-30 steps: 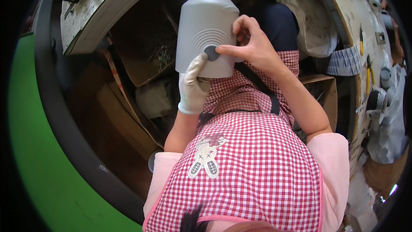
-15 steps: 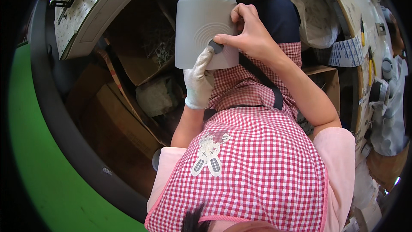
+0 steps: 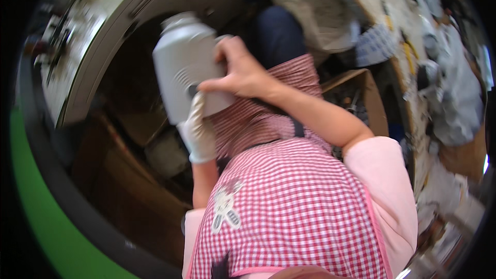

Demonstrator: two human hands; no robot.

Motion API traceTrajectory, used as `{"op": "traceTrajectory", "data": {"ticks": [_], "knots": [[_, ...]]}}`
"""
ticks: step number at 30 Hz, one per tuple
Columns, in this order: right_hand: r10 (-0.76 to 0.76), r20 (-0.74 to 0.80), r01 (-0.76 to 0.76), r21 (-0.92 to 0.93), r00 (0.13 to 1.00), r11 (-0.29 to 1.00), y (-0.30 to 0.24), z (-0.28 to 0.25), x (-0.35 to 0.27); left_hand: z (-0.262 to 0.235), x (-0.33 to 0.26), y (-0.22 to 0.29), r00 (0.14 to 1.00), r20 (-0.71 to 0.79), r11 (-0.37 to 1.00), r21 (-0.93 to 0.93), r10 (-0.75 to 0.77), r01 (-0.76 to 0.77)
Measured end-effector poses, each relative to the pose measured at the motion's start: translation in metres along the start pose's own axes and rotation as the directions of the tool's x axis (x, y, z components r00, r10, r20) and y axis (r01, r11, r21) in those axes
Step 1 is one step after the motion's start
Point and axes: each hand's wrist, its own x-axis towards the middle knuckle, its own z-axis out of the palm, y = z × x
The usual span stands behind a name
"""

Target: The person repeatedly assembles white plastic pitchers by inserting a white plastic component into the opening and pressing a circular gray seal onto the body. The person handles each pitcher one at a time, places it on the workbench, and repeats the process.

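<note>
A large grey-white plastic bottle [image 3: 175, 67] with a short neck hangs above my lap, tilted to the left, with ring-shaped ridges on its face. My left hand [image 3: 199, 137], in a white glove, is closed on its lower end, thumb up along the front. On the bottle's right side is my bare right hand [image 3: 243, 72], its fingers bent around the edge. Its thumb reaches the front, beside a small dark grey disc-like piece [image 3: 193, 91] close to the gloved thumb tip. Motion blurs the bottle, and the fingers behind it are hidden.
A worktop [image 3: 119, 0] curves along the upper left. An open cardboard box [image 3: 374, 103] stands right of my lap, below a bench with yellow-handled pliers [image 3: 409, 51]. A plastic bag [image 3: 315, 15] hangs near my knee. A green surface [image 3: 46, 222] lies lower left.
In the picture, the bottle and both hands have shifted left and down, and the bottle leans further left. The surroundings have shifted too. Both hands stay on the bottle.
</note>
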Motion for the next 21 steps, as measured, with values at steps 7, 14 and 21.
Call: {"op": "traceTrajectory", "data": {"ticks": [7, 14, 21], "knots": [[-0.205, -0.249, 0.174, -0.143, 0.946, 0.974, 0.028, -0.126, 0.014, 0.046, 0.014, 0.025, 0.953, 0.023, 0.883, 0.372, 0.301, -0.287], [0.186, -0.548, -0.575, -0.802, 0.816, 0.163, 0.218, -0.49, 0.004, 0.014, 0.021, 0.026, 0.976, -0.002, 0.928, 0.31, 0.218, -0.206], [0.288, -0.5, -0.542, -0.491, 0.816, 0.682, 0.224, -0.523, 0.024, 0.003, 0.006, 0.057, 0.989, -0.034, 0.966, -0.224, -0.141, 0.13]]}}
